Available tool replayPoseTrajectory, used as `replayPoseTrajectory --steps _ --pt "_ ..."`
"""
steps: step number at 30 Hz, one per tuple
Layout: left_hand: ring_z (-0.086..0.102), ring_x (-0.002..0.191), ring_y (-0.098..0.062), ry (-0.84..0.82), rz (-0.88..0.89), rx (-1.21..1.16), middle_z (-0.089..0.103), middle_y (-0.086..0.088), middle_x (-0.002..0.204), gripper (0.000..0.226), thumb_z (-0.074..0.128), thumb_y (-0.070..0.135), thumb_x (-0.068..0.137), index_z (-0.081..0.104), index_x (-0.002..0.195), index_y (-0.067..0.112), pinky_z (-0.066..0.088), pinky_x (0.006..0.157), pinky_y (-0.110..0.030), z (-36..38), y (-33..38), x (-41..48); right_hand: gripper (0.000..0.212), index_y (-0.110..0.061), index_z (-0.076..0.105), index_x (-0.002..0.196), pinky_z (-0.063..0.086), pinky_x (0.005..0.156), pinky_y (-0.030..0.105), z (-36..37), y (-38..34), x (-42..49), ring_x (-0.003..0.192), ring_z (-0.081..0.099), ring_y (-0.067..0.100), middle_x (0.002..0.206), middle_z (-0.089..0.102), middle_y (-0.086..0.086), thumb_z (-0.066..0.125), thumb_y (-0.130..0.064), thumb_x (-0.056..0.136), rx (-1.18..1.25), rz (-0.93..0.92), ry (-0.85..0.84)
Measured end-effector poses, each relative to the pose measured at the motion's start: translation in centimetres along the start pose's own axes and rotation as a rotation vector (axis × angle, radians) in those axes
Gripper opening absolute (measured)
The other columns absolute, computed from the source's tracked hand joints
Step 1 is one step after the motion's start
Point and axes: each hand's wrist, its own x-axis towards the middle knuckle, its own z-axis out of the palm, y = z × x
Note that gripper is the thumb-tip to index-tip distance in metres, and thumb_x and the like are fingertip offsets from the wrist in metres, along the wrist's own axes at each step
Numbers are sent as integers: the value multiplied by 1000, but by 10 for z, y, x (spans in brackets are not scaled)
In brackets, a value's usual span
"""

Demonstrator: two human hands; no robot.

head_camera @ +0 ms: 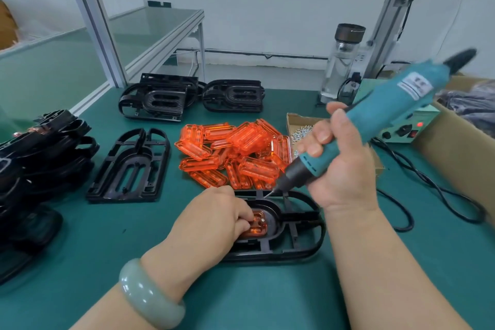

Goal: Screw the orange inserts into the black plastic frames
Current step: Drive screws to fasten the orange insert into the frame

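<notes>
- Lying far left of the near frame [300, 254], stacked black frames [45, 153]; finished or not, I cannot tell.
- Orange inserts [235, 153] heaped just behind it, so much work seems left.
- Bare frame [131, 166] left of it, unfilled.
- Near frame carries one insert [259, 226]; left hand [214, 220] holds it with curled fingers.
- Right hand [340, 177] grips the screwdriver [388, 104], tip over the far rim.
- Screws [302, 132] behind-right; cord [434, 187] right, not in the way.
</notes>
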Motion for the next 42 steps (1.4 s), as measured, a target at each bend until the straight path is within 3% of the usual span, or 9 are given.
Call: replayPoseTrajectory --steps 5,10,13,19,27,32,36,38,42 --pt "42 86 -6 -28 32 -7 47 11 88 18 57 34 91 69 104 36 31 72 -18 -2 -4 0 9 -22 51 90 40 54 19 -26 -2 3 43 42 2 55 45 -12 53 -30 85 168 2 207" --pt "48 85 -5 -67 41 9 51 13 88 15 58 37 89 71 97 36 39 76 -22 -9 -2 4 10 -24 52 87 42 55 18 -44 -4 2 44 42 1 55 45 -12 52 -34 85 242 -11 261" --pt "51 79 -2 34 44 -52 51 21 77 14 60 37 87 73 93 33 38 74 -19 -18 7 20 11 -24 52 86 43 55 18 -49 -6 4 44 43 1 56 45 -13 53 -35 84 276 -16 270" --pt "59 102 -8 156 62 -155 67 10 111 30 58 27 90 64 120 26 40 92 -20 -20 37 83 11 -24 52 86 43 55 18 -55 -8 6 45 42 1 55 43 -13 53 -35 84 321 -5 291" --pt "51 116 -31 -44 46 108 62 -9 120 30 47 23 94 61 120 25 44 97 -41 12 59 160 13 -23 52 87 42 54 18 -57 -6 10 43 42 1 54 43 -12 52 -36 85 298 31 293" --pt "37 119 -35 -206 -127 205 41 -14 127 43 44 12 89 54 128 27 36 101 -44 18 69 176 13 -23 53 88 44 55 18 -59 -3 12 44 43 1 55 44 -12 52 -36 86 319 50 275" --pt "33 118 -32 -256 -159 291 46 -12 125 22 47 10 86 60 100 21 32 101 -42 14 77 184 13 -23 53 88 45 54 18 -59 0 12 44 44 1 56 44 -11 52 -35 87 334 64 270" --pt "34 118 -31 -228 -158 312 50 -12 123 11 47 9 85 49 80 18 30 98 -39 13 80 186 13 -23 54 88 44 54 18 -58 0 12 44 44 2 56 44 -11 53 -35 86 337 67 270" --pt "41 110 -27 -20 -8 414 61 -5 109 11 48 11 88 47 84 21 24 80 -35 20 80 179 13 -23 53 88 44 55 18 -58 0 12 44 44 2 55 44 -11 52 -36 87 333 69 259"
